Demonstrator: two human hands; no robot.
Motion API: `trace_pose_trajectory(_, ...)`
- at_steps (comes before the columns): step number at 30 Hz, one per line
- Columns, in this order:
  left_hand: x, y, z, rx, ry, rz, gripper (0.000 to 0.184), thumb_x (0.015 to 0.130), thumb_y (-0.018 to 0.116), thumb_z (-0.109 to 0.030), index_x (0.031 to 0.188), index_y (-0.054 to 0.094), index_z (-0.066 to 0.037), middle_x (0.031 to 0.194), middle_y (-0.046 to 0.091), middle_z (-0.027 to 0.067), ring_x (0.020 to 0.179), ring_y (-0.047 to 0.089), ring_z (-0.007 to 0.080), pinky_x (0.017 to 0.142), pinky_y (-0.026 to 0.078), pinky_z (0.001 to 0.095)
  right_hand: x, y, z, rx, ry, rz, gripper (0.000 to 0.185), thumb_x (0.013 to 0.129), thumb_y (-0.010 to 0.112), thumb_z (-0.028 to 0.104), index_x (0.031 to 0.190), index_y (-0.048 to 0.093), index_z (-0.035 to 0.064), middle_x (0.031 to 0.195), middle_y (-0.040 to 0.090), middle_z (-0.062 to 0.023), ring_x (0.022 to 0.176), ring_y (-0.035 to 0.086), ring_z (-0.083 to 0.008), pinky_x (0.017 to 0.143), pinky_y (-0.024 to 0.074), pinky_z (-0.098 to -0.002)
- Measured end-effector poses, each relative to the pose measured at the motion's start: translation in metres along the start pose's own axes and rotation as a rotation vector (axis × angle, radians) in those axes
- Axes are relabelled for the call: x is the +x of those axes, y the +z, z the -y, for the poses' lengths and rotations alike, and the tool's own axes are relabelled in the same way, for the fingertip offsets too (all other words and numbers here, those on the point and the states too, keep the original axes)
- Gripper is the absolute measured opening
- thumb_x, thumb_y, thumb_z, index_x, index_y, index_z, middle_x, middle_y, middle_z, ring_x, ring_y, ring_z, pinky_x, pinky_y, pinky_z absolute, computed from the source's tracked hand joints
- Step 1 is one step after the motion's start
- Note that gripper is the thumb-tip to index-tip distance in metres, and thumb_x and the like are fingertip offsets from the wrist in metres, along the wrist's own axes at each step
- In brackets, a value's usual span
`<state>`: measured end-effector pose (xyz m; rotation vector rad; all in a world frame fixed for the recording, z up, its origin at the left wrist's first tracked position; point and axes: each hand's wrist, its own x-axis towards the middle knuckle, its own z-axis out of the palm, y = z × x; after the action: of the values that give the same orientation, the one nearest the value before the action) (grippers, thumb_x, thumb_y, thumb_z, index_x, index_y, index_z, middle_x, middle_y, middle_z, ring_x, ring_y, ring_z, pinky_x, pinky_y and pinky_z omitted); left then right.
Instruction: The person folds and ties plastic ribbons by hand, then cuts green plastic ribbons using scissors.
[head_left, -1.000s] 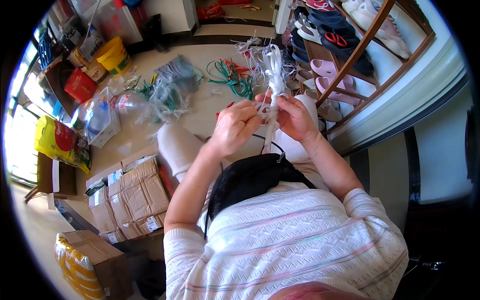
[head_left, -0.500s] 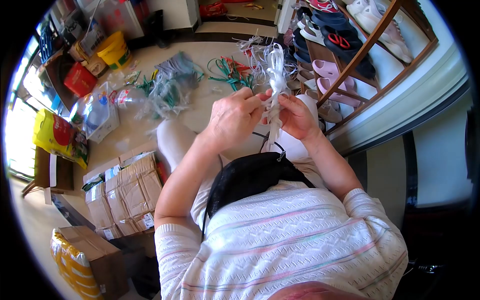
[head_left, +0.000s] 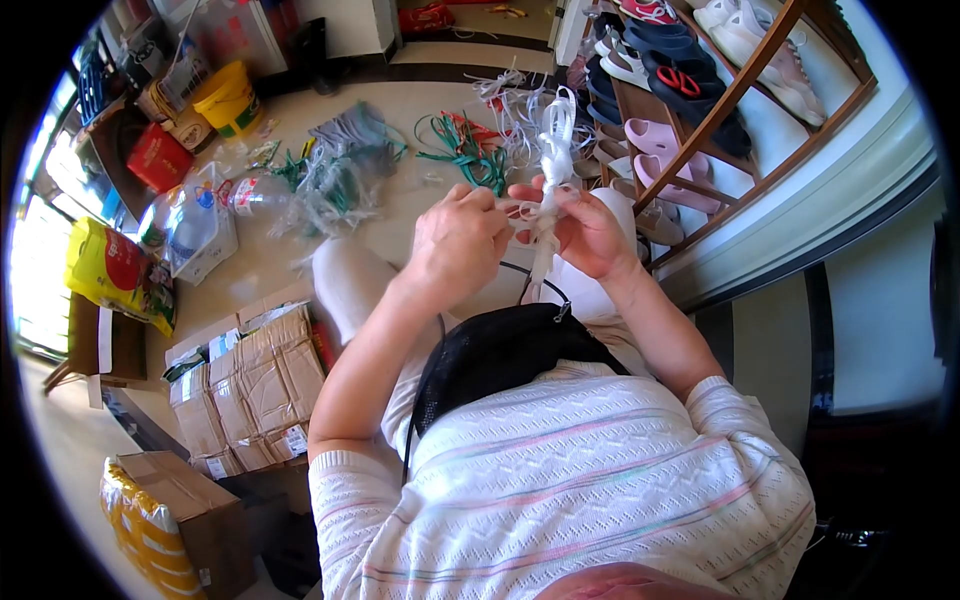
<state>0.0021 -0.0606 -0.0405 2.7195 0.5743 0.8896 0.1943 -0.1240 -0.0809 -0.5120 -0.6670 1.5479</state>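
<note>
Above my lap, a bundle of white ribbon (head_left: 555, 150) stands upright, its top folded into loops and its loose ends hanging below. My right hand (head_left: 592, 235) grips the middle of the bundle between thumb and fingers. To its left, my left hand (head_left: 458, 240) is closed in a pinch on a thin white strand drawn out sideways from the bundle. The left fingertips are partly hidden by the back of the hand. A black mesh bag (head_left: 510, 360) lies across my waist, just under the hanging ends.
On the floor ahead lie loose white ribbons (head_left: 520, 105), green straps (head_left: 465, 150) and a heap of clear plastic and green strips (head_left: 350, 165). A wooden shoe rack (head_left: 735, 95) stands right. Left are a flattened cardboard box (head_left: 245, 385), a clear bin (head_left: 215, 245) and a yellow bucket (head_left: 228, 100).
My left hand has moved slightly left and down, away from the bundle, pulling a strand with it. The bundle has shifted a little right in my right hand.
</note>
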Motion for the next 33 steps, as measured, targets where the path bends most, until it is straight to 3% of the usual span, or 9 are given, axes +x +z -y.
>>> trace_pose_trajectory(8, 0.004, -0.005, 0.016, -0.535, -0.291, 0.030, 0.014, 0.080, 0.061, -0.014, 0.082, 0.066, 0.000, 0.071, 0.054, 0.0068, 0.068, 0.052, 0.0171, 0.060, 0.041, 0.0293, -0.003, 0.000, 0.000, -0.098, 0.009, 0.058, 0.033, 0.094, 0.042, 0.021, 0.123, 0.046, 0.0056, 0.121, 0.050, -0.0176, 0.109, 0.052, -0.0283, 0.083, 0.0486, -0.0461)
trace_pose_trajectory(11, 0.004, -0.003, 0.015, -0.470, -0.184, -0.079, 0.015, 0.079, 0.063, -0.019, 0.082, 0.068, -0.005, 0.070, 0.057, 0.0083, 0.071, 0.056, 0.0232, 0.062, 0.044, 0.0330, -0.005, 0.007, -0.001, -0.246, -0.019, 0.011, 0.032, 0.094, 0.044, 0.021, 0.121, 0.044, 0.0044, 0.117, 0.053, -0.0159, 0.103, 0.056, -0.0266, 0.078, 0.0511, -0.0443)
trace_pose_trajectory(14, 0.004, 0.005, 0.008, -0.653, -0.197, -0.079, 0.013, 0.083, 0.062, -0.013, 0.083, 0.067, -0.001, 0.069, 0.052, 0.0038, 0.062, 0.049, 0.0109, 0.057, 0.039, 0.0254, -0.005, 0.008, -0.006, -0.410, -0.058, -0.078, 0.033, 0.093, 0.048, 0.022, 0.118, 0.042, 0.0022, 0.108, 0.057, -0.0142, 0.093, 0.061, -0.0254, 0.069, 0.0544, -0.0389)
trace_pose_trajectory(17, 0.003, 0.016, 0.002, -0.761, -0.315, -0.087, 0.014, 0.084, 0.062, -0.014, 0.084, 0.068, -0.002, 0.066, 0.050, 0.0021, 0.059, 0.046, 0.0086, 0.054, 0.037, 0.0246, -0.002, 0.003, -0.009, -0.492, -0.076, -0.192, 0.034, 0.091, 0.052, 0.023, 0.112, 0.042, -0.0007, 0.097, 0.061, -0.0138, 0.080, 0.064, -0.0239, 0.060, 0.0548, -0.0327)
trace_pose_trajectory(22, 0.003, 0.025, 0.004, -0.646, -0.364, -0.124, 0.013, 0.079, 0.064, -0.015, 0.084, 0.069, -0.004, 0.062, 0.054, 0.0064, 0.056, 0.052, 0.0142, 0.053, 0.041, 0.0283, -0.005, 0.007, -0.005, -0.478, -0.071, -0.244, 0.029, 0.088, 0.058, 0.029, 0.094, 0.051, 0.0015, 0.079, 0.062, -0.0075, 0.066, 0.062, -0.0155, 0.056, 0.0512, -0.0246)
trace_pose_trajectory(26, 0.002, 0.038, 0.007, -0.611, -0.395, -0.126, 0.013, 0.078, 0.065, -0.015, 0.083, 0.068, -0.004, 0.063, 0.055, 0.0082, 0.056, 0.053, 0.0173, 0.053, 0.041, 0.0296, 0.000, -0.009, -0.013, -0.549, -0.166, -0.333, 0.027, 0.085, 0.062, 0.032, 0.080, 0.057, 0.0062, 0.067, 0.055, 0.0016, 0.057, 0.051, -0.0060, 0.051, 0.0422, -0.0192)
trace_pose_trajectory(29, 0.004, 0.038, 0.006, -0.560, -0.363, -0.131, 0.015, 0.082, 0.063, -0.015, 0.083, 0.066, 0.000, 0.061, 0.050, 0.0038, 0.056, 0.047, 0.0081, 0.052, 0.038, 0.0260, 0.000, -0.003, -0.014, -0.680, -0.230, -0.328, 0.026, 0.084, 0.064, 0.033, 0.075, 0.058, 0.0085, 0.064, 0.051, 0.0051, 0.055, 0.045, -0.0026, 0.050, 0.0371, -0.0171)
trace_pose_trajectory(32, 0.003, 0.044, 0.011, -0.576, -0.345, -0.097, 0.013, 0.077, 0.064, -0.015, 0.082, 0.066, -0.003, 0.066, 0.057, 0.0108, 0.059, 0.056, 0.0251, 0.056, 0.043, 0.0333, 0.002, -0.010, -0.012, -0.736, -0.271, -0.275, 0.025, 0.083, 0.064, 0.032, 0.074, 0.059, 0.0088, 0.064, 0.051, 0.0054, 0.057, 0.044, -0.0017, 0.052, 0.0357, -0.0167)
trace_pose_trajectory(33, 0.003, 0.043, 0.010, -0.568, -0.331, -0.081, 0.014, 0.078, 0.064, -0.015, 0.083, 0.066, -0.002, 0.065, 0.056, 0.0096, 0.058, 0.055, 0.0214, 0.055, 0.043, 0.0317, 0.000, -0.008, -0.010, -0.684, -0.237, -0.274, 0.025, 0.084, 0.064, 0.031, 0.074, 0.059, 0.0087, 0.064, 0.051, 0.0053, 0.057, 0.044, -0.0015, 0.052, 0.0355, -0.0164)
